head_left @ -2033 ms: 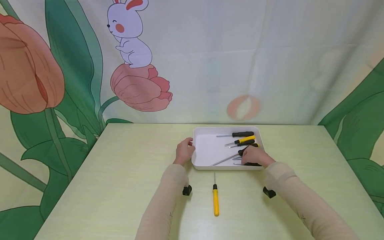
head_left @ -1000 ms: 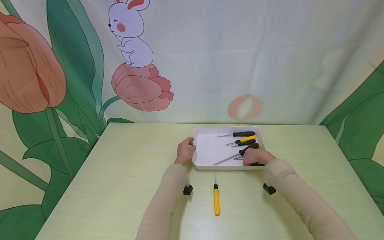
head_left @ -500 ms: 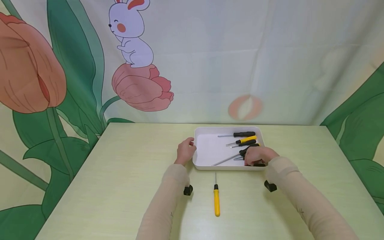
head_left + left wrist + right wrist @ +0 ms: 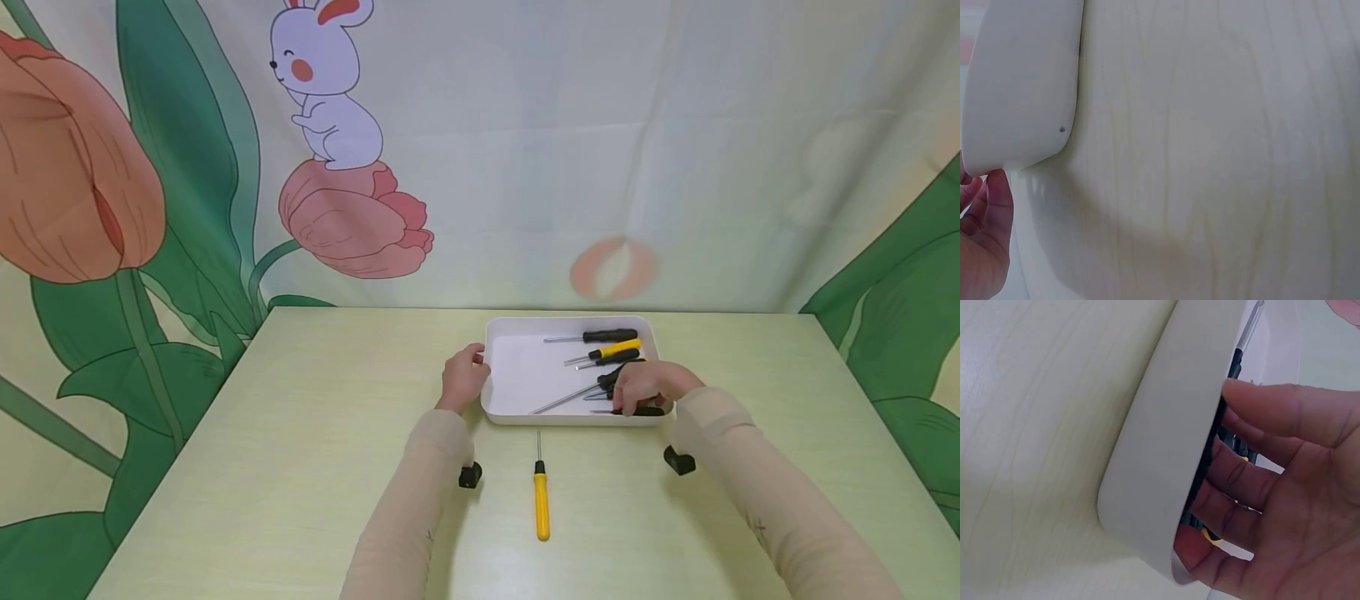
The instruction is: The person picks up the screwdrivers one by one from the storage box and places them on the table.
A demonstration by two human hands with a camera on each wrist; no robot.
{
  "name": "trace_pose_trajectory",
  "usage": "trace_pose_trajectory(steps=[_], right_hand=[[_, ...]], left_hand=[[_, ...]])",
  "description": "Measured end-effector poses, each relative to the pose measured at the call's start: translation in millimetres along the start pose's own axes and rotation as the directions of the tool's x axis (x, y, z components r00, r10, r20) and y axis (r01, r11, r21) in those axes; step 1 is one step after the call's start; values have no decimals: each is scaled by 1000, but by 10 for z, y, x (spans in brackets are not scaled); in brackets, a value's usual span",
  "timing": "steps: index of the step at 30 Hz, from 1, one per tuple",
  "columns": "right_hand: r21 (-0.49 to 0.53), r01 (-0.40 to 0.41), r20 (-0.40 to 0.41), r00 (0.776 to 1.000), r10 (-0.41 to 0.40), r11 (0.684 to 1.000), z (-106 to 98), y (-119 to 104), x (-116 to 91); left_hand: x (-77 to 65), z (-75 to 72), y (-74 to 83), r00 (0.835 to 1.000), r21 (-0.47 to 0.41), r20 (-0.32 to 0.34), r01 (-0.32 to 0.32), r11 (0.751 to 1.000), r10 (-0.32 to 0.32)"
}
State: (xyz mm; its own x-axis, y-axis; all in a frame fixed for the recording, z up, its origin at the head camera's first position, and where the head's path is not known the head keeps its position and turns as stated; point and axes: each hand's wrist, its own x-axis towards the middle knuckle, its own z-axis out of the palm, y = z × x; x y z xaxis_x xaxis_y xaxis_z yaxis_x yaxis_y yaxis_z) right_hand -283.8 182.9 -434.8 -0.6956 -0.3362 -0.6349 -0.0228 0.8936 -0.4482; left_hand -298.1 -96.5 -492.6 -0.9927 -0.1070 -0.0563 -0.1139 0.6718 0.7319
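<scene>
A white tray [image 4: 517, 421] stands near the far side of the table, with several screwdrivers lying in its right half. My left hand [image 4: 462, 379] holds the tray's left end, thumb against the outer wall and fingers at the rim. Inside the front right of the tray, my right hand [image 4: 639, 388] grips a black-handled screwdriver [image 4: 651, 412] that lies along the front wall. In the right wrist view its dark handle is partly hidden behind that wall and my curled fingers [image 4: 1235, 469]. A long-shafted screwdriver [image 4: 562, 400] lies slanted beside this hand, its handle partly covered.
A yellow-handled screwdriver [image 4: 542, 504] lies on the table [image 4: 300, 467] in front of the tray, its shaft pointing at it. Further back in the tray are a black screwdriver [image 4: 609, 336] and a yellow one [image 4: 618, 348]. A printed curtain [image 4: 480, 150] hangs behind the table.
My right hand has shifted slightly to the right and its fingers have come onto the front black-handled screwdriver, whose shaft shows again. My left hand and the tray have stayed put.
</scene>
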Motion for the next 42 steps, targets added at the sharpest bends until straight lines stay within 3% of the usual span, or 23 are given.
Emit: trace_pose_trajectory(steps=[10, 19, 28, 42], right_hand=[[20, 40, -14, 999, -39, 999, 8, 16, 19], [84, 147, -151, 979, -134, 986, 16, 31, 45], [206, 77, -210, 977, -33, 976, 15, -19, -5], [446, 121, -167, 985, -50, 887, 55, -40, -60]], left_hand=[[0, 1, -4, 1000, -7, 10, 14, 1000, -14], [-11, 3, -18, 1000, -7, 5, -1, 1000, 1], [-4, 4, -15, 1000, -7, 8, 4, 1000, -4], [-15, -11, 3, 1000, -16, 6, 7, 1000, -7]])
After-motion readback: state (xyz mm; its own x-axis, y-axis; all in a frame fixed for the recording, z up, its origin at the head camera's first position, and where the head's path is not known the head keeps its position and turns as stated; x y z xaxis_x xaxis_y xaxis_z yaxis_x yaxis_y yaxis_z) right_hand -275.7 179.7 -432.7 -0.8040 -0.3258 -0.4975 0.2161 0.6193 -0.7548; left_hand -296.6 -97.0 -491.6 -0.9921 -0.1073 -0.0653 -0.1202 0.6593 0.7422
